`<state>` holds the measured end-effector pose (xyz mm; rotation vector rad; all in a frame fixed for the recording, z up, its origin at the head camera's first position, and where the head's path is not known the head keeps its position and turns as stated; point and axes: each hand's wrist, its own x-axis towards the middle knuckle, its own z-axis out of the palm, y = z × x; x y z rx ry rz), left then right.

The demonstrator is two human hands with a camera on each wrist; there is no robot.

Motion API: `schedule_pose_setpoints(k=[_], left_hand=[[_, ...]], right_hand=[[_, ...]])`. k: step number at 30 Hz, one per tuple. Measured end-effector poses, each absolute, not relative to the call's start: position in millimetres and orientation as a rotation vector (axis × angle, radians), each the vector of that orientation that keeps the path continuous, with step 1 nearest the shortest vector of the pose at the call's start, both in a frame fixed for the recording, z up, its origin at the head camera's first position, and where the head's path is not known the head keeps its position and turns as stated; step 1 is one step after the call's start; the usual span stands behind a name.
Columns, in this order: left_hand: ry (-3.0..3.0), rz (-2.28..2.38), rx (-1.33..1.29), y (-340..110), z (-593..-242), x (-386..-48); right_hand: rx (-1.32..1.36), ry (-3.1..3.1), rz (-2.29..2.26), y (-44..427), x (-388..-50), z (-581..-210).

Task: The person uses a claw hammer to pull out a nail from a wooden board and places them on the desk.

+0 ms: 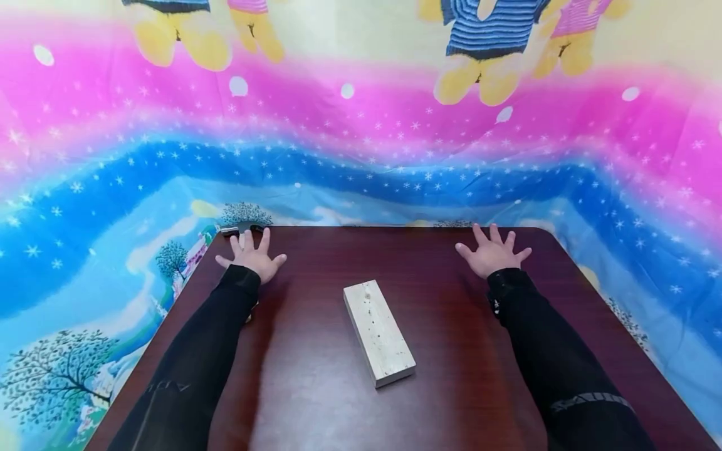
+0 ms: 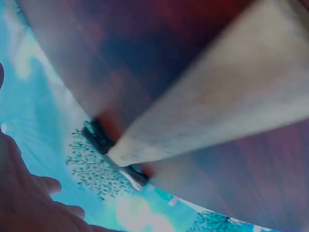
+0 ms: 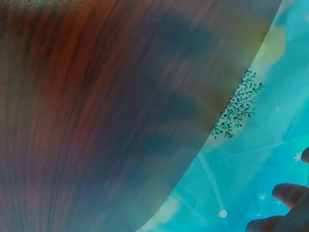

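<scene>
My left hand (image 1: pixel 252 258), fingers spread, hovers over the table's far left with nothing in its grip. Beneath it lies a hammer (image 2: pixel 217 92), its pale wooden handle running toward a dark metal head at the far table edge. In the head view only part of the hammer (image 1: pixel 230 232) shows past the hand; the forearm covers most of the handle. My right hand (image 1: pixel 492 254) is also spread and holds nothing, above the far right side. Between the forearms a pale wooden block (image 1: pixel 379 332) lies flat and slanted.
The dark red-brown table (image 1: pixel 316 401) has a glossy top with reflections. A printed cloth (image 1: pixel 361 144) in pink and blue hangs behind it and along both sides. Both forearms wear black sleeves (image 1: pixel 192 357).
</scene>
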<state>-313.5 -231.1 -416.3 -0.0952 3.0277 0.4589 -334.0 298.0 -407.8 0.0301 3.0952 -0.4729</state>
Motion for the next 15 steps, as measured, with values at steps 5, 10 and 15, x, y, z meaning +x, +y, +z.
schedule_pose_setpoints(k=[5,10,15], left_hand=[[2.963,0.484,-0.141,-244,-436,-309],[2.878,0.541,-0.16,-252,-456,-314],[2.846,0.599,-0.232,-261,-462,-317]], right_hand=[[0.027,3.07,-0.489,298,-331,-412],[0.043,3.066,-0.485,298,-327,-413],[0.025,3.055,-0.5,292,-327,-414]])
